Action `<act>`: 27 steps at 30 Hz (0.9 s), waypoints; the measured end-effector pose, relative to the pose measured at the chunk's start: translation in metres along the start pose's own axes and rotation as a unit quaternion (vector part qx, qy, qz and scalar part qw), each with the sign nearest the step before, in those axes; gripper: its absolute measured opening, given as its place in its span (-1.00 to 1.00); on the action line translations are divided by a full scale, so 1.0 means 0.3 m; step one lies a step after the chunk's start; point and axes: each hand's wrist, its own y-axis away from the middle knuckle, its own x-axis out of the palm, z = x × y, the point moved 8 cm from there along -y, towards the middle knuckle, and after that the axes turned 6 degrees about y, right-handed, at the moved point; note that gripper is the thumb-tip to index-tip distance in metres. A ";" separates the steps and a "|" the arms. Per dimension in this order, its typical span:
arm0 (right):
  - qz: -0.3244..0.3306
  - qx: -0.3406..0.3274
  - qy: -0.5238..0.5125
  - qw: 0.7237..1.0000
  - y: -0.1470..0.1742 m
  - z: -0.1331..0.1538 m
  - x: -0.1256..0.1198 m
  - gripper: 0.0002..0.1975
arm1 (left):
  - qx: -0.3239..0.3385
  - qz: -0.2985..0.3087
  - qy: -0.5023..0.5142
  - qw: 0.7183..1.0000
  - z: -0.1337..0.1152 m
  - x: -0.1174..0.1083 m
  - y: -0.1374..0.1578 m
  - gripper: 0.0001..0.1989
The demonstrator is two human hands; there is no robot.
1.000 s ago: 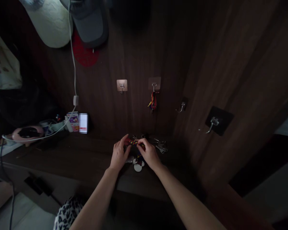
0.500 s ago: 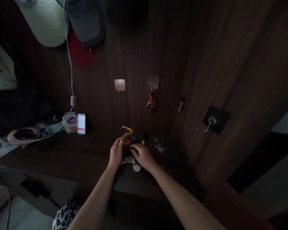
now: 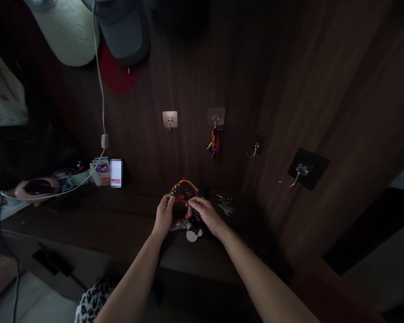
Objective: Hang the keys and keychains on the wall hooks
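Between my hands stretches a braided cord point(image 3: 175, 187) in red, yellow, blue and green, its loose strands arching at the top. My left hand point(image 3: 164, 211) pinches the braided end. The fingers of my right hand point(image 3: 204, 210) are closed on the strands at the other side. Just below, a white round charm point(image 3: 192, 233) lies on the dark shelf, close to a shiny clear item I cannot make out. Several keys point(image 3: 226, 205) rest to the right of my right hand.
On the back panel, a wall hook point(image 3: 215, 119) carries another colourful cord point(image 3: 214, 141); a bare hook point(image 3: 170, 120) is left of it. Two more hooks jut out at right, one on a black pad point(image 3: 308, 169). Caps point(image 3: 123, 40), a white cable point(image 3: 101, 94) and a lit phone point(image 3: 116, 172) are at left.
My right hand has moved slightly up and right and now grips the strands. The cord, bunched before, is spread into an arch between my hands. More of the white charm shows.
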 end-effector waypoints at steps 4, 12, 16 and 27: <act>0.031 0.041 -0.131 0.990 0.019 0.004 0.000 -0.75 | -0.023 -0.021 0.062 0.998 0.033 -0.014 -0.011 -0.65; 0.102 0.065 -0.198 0.973 0.043 0.012 0.020 -0.71 | -0.040 -0.057 0.082 0.994 0.063 -0.047 -0.020 -0.61; 0.105 0.061 -0.217 0.969 0.053 0.024 0.020 -0.68 | -0.036 -0.058 0.067 0.995 0.075 -0.056 -0.024 -0.60; 0.052 0.068 -0.167 0.982 0.037 -0.019 -0.010 -0.63 | -0.031 -0.049 0.052 0.997 0.065 -0.044 -0.021 -0.63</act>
